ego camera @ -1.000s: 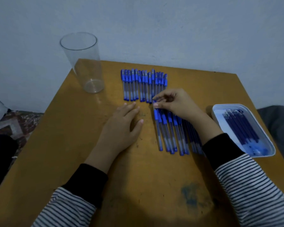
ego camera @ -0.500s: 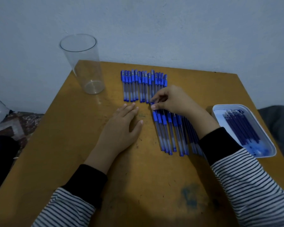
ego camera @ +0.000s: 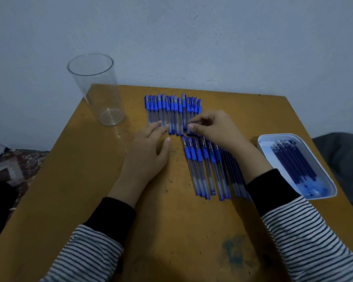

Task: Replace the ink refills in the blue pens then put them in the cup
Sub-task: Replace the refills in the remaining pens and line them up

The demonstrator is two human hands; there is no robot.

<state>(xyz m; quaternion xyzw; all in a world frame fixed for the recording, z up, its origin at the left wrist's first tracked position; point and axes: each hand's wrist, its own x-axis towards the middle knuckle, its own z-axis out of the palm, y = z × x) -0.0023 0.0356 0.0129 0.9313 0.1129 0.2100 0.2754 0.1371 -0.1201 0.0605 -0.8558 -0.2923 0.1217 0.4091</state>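
Note:
Two rows of blue pens lie on the wooden table (ego camera: 69,180): a far row (ego camera: 171,110) near the wall and a near row (ego camera: 204,169) partly under my right wrist. My left hand (ego camera: 147,157) lies flat on the table, its straight fingertips touching the near ends of the far row's left pens. My right hand (ego camera: 216,129) has its fingers curled and pinches the near end of a pen in the far row with thumb and fingertips. A clear plastic cup (ego camera: 98,90) stands upright and holds nothing at the table's far left.
A white tray (ego camera: 322,197) at the right table edge holds several dark blue ink refills (ego camera: 293,161). A wall rises right behind the table. A blue stain marks the near part of the tabletop.
Both hands have slid away from me toward the far row of pens. My right hand left the tops of the near row and now pinches a far-row pen's end.

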